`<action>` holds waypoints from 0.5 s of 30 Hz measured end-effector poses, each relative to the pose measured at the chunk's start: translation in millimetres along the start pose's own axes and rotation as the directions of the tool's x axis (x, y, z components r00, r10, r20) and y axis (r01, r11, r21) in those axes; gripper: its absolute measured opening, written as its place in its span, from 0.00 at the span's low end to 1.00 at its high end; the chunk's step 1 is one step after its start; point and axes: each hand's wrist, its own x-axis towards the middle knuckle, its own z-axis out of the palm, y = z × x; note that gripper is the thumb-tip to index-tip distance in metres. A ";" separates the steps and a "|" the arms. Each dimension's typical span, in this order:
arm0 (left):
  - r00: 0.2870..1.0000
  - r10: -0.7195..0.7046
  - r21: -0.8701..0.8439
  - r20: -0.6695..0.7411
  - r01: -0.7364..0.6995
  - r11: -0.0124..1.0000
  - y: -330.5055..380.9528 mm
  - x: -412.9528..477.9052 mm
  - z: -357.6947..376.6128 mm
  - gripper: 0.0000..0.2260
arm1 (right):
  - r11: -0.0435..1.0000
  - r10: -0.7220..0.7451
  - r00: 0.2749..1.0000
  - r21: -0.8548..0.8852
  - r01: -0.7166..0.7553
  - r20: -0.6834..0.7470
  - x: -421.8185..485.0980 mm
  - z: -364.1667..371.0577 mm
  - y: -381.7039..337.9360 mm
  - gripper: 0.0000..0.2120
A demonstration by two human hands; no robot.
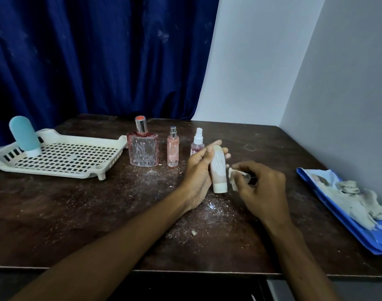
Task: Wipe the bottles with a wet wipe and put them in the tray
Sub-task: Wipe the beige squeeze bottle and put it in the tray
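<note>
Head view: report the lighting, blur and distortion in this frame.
Head view: dim, even light, the curtain nearly black in its folds; no hard glare, only faint highlights on the glass bottle; the wide lens bows the table edge and tilts the wall corner; the wipe and right hand look slightly smeared, the tube in the left hand sharper.

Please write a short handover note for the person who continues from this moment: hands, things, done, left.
Left hand grips the tan tube, white cap down.
Right hand pinches the wet wipe beside its lower part.
Done: teal tube stands in the tray.
Left: finish the tan tube, then wipe and tray the square perfume bottle, slim pink spray bottle and white-nozzle spray bottle, standing on the table right of the tray.
Blue wipe packet lies at far right.
</note>
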 end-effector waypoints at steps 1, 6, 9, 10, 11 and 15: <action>1.000 -0.001 -0.006 -0.002 0.001 1.000 0.1 0.2 0.0 0.16 | 1.000 -0.031 1.000 0.000 0.031 -0.002 0.0 0.8 -0.2 0.08; 1.000 -0.012 -0.022 0.004 0.012 1.000 1.8 -1.9 1.0 0.16 | 0.994 -0.104 0.994 0.026 0.104 0.026 -1.0 2.4 1.7 0.09; 1.000 -0.009 -0.022 0.008 0.009 1.000 2.1 -2.6 1.8 0.16 | 0.995 -0.090 0.995 0.034 0.089 0.036 -1.3 3.2 2.6 0.10; 1.000 -0.008 -0.022 0.008 0.008 1.000 2.0 -2.9 2.1 0.16 | 0.997 -0.076 0.997 0.032 0.075 0.031 -1.1 3.5 3.2 0.10; 1.000 -0.009 -0.018 0.007 0.009 1.000 1.9 -2.9 2.0 0.16 | 0.997 -0.068 0.997 0.027 0.067 0.024 -1.0 3.7 3.6 0.10; 1.000 -0.018 -0.013 0.001 0.018 1.000 2.3 -2.3 0.6 0.16 | 0.997 -0.067 0.996 0.052 0.064 0.057 -1.5 4.0 4.8 0.12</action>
